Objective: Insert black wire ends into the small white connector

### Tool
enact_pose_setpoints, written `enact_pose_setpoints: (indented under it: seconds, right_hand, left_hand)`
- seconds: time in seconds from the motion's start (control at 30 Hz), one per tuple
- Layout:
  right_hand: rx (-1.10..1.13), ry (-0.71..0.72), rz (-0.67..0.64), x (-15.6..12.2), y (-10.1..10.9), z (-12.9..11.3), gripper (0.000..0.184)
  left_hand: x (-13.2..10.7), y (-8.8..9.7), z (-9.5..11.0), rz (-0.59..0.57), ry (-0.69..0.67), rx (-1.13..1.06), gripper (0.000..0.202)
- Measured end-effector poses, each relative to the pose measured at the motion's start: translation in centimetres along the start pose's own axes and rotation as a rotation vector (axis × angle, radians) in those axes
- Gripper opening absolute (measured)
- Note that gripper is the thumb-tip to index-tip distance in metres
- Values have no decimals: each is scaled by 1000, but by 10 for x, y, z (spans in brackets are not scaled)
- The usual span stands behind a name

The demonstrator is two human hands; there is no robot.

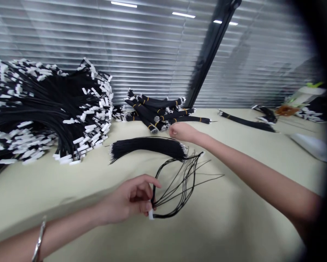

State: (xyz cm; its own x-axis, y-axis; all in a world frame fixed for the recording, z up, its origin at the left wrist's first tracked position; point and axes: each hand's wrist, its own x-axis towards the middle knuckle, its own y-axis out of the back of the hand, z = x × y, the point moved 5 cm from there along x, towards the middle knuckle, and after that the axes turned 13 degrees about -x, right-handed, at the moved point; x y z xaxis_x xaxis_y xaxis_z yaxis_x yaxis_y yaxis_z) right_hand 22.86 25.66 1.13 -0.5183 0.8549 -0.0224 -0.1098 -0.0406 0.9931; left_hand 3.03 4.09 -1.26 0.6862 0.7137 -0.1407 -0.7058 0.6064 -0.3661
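Black wire harness [184, 193] is held in the lower centre of the frame by the left hand [130, 198]; its white connector [150, 214] is clamped between thumb and fingers, while the index finger is extended. The wires are looped toward the right over the bench [207, 233]. At mid-frame, the right hand [182, 131] is placed just behind the right end of a loose black wire bundle [147, 145], its fingers curled together; whether a wire is pinched there cannot be told. Yellow-banded wire bundles [163, 112] are piled behind that hand. A large heap of white-tipped harnesses [56, 96] is stacked at the upper left, and another banded bundle [245, 120] is laid at the right.
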Motion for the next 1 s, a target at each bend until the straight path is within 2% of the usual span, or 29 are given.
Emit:
enact_pose_setpoints:
  seconds: [0.1, 0.2, 0.33, 0.43, 0.6, 0.7, 0.77, 0.83, 0.9, 0.93, 1.0]
  right_hand:
    - [-48, 10, 12, -6, 8, -1, 24]
    - [-51, 63, -23, -9, 6, -4, 22]
    - [-5, 85, -46, -7, 0, -8, 22]
    - [65, 54, -7, -5, 2, -10, 22]
    - [261, -42, 142, -10, 27, -7, 16]
    - [450, -90, 187, -30, 47, -10, 13]
    - [610, -83, 167, -54, 58, -25, 17]
    - [796, -56, 149, -85, 66, -53, 22]
    - [1304, -51, 71, -117, 65, -89, 15]
    - [1444, -49, 32, -131, 62, -107, 10]
    - [1528, -8, -54, -155, 55, -142, 6]
  left_hand:
    - [0, 0, 1, 2, -8, 13, 33]
    - [-1, -1, 1, 0, -10, 11, 33]
    - [0, -1, 0, 4, -14, 4, 33]
    - [0, -1, 0, 0, -17, 4, 33]
    - [0, -1, 0, 1, -7, -3, 33]
    - [1, 1, 1, 2, -28, -3, 33]
    - [1, 1, 0, 0, -45, -4, 33]
    - [1, 2, 0, -1, -50, -11, 34]
    - [1, 2, 0, 1, -52, -28, 34]
    - [1, 3, 0, 4, -54, -29, 34]
    - [1, 3, 2, 12, -66, -10, 34]
